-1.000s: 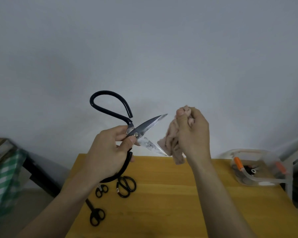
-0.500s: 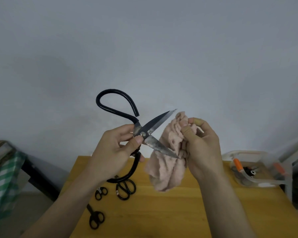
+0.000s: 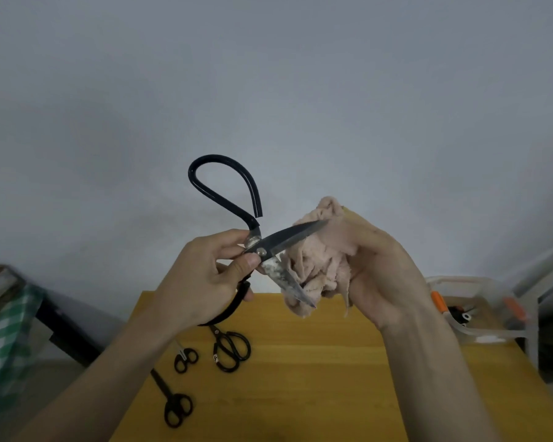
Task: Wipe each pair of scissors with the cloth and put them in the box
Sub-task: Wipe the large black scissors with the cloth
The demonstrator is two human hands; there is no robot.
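Large black scissors (image 3: 262, 247), blades spread apart, held up in the air above the tabletop (image 3: 316, 362). Upper blade lies against the pink cloth (image 3: 320, 260); lower blade is dull and spotted, its tip pointing down into the cloth's loose folds.

Left hand (image 3: 205, 275) grips the scissors at the pivot, thumb and fingers pinching the joint, with the lower handle loop passing under the palm. Right hand (image 3: 377, 269) is curled round the bunched cloth, cupping it against the blades.

On the tabletop below the left hand lie three more black pairs: a mid-sized pair (image 3: 229, 347), a small pair (image 3: 184, 358) just beside it, and a long-bladed pair (image 3: 173, 403) nearer the front edge. None of these is being handled.

Clear plastic box (image 3: 473, 309) sits at the far right corner of the tabletop. Something dark and some orange parts show inside; probably scissors already put away, but the view is too blurred to count.

Judgement: task is partway. This pair is mid-wipe, then goes in the box; three pairs remain.
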